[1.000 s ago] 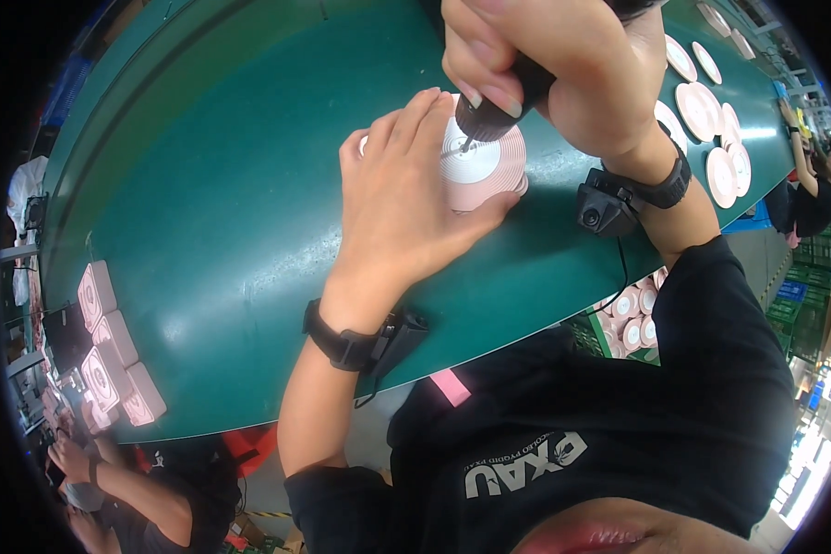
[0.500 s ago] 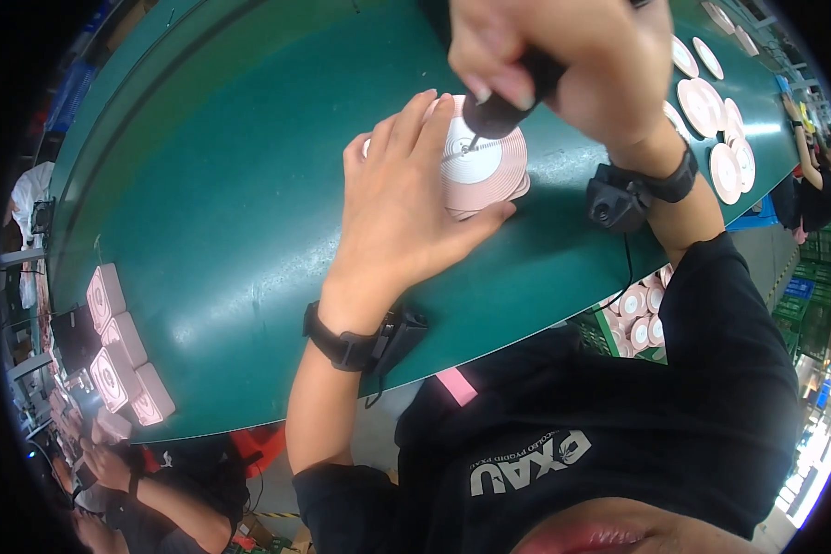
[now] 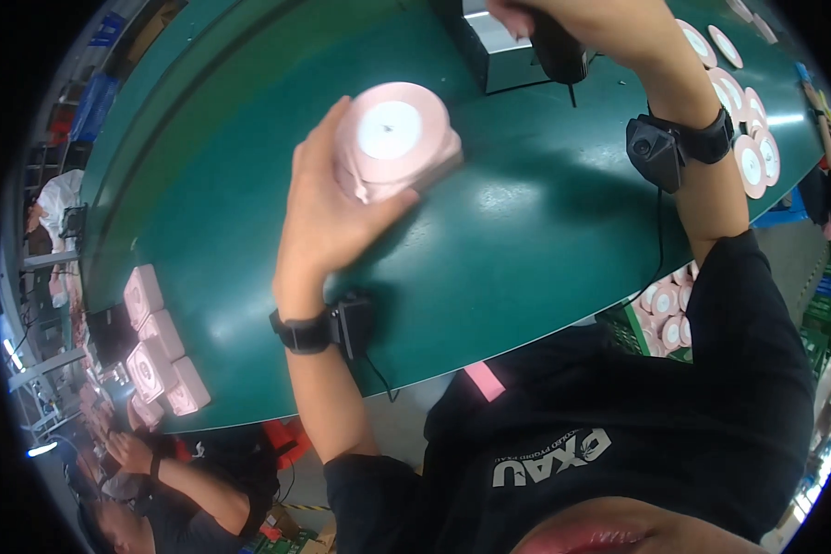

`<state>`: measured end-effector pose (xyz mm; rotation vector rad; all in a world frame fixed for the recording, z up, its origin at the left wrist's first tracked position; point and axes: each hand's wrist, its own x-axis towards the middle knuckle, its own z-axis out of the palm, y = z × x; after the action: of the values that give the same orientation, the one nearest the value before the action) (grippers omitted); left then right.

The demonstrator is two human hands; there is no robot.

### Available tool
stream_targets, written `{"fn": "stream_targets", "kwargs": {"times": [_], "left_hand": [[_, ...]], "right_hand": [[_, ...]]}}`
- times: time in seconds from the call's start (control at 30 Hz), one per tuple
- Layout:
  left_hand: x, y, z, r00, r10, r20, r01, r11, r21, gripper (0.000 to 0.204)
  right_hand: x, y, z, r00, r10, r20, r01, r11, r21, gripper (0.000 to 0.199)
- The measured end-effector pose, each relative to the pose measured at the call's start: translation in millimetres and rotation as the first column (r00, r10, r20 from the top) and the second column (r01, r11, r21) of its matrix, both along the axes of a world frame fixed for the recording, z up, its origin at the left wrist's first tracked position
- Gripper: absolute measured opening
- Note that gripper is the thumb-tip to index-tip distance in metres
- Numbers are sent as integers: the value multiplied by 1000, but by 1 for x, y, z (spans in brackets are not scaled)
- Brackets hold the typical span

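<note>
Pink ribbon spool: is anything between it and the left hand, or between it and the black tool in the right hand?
Nothing visible. The left hand already grips the pink ribbon spool, lifted above the green table. Only open space separates it from the black tool in the right hand.

Open green table [image 3: 545, 231] between metal box [image 3: 489, 46], right-edge discs [image 3: 752, 166] and left-edge packs [image 3: 157, 342].

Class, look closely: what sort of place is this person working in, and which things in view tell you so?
Probably a factory assembly line. A long green belt carries rows of pink discs, the left hand holds one such pink part, and another worker sits alongside by stacked pink boxes.
</note>
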<state>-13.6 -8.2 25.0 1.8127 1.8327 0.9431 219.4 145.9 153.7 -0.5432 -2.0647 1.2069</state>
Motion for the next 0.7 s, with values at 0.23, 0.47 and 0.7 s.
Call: {"fn": "stream_targets", "kwargs": {"times": [0.23, 0.47, 0.7], "left_hand": [[-112, 40, -24, 724, 599, -343, -486, 795, 362, 92], [-182, -26, -15, 304, 748, -591, -813, 527, 249, 96], [-286, -177, 20, 7, 712, -702, -977, 155, 147, 115]], "right_hand": [[-27, 0, -38, 886, 103, 452, -130, 991, 28, 61], [-31, 2, -57, 828, 203, 522, -323, 934, 150, 61], [-17, 0, -58, 832, 116, 543, -300, 917, 263, 50]]}}
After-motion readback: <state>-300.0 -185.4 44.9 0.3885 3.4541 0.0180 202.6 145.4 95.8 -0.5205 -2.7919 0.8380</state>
